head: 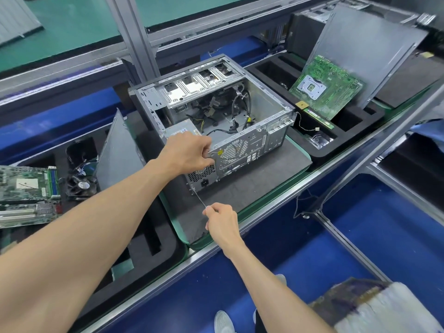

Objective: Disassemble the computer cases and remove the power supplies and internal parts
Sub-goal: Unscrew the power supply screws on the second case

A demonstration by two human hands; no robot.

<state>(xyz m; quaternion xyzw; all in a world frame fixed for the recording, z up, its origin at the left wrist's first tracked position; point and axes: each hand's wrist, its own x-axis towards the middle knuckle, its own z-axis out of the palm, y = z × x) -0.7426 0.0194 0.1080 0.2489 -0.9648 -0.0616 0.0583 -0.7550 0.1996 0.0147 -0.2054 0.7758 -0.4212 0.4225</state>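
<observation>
Grey sheet-metal computer case (242, 121), side panel off and lying open-side-up on a dark foam mat (259, 174), is sitting mid-bench as the landmark here. Step in hand looks like unscrewing the power supply: the silver boxy power supply (182, 131) is still seated in the case's near-left corner, its vented back with the black socket facing the person. The right hand (222, 224), just in front of the case, is pinching the thin steel-shafted screwdriver (199, 198), fingers curled round the hidden handle, the tip meeting the case's lower rear-left corner near a screw; the screw itself is too small to confirm. The left hand (188, 152) is reaching from the left, arm extended, fingers curled over and gripping the case's rear top edge beside the round fan grille, steadying it. Black cables are lying loose inside the case. Next move likely calls for turning that screw out, checking for other screws, then sliding the supply free of the cables. Right of the case, a green motherboard (326, 88) is leaning in a black foam tray (319, 150); left of the case, another circuit board (26, 183) and a black fan (81, 186).
</observation>
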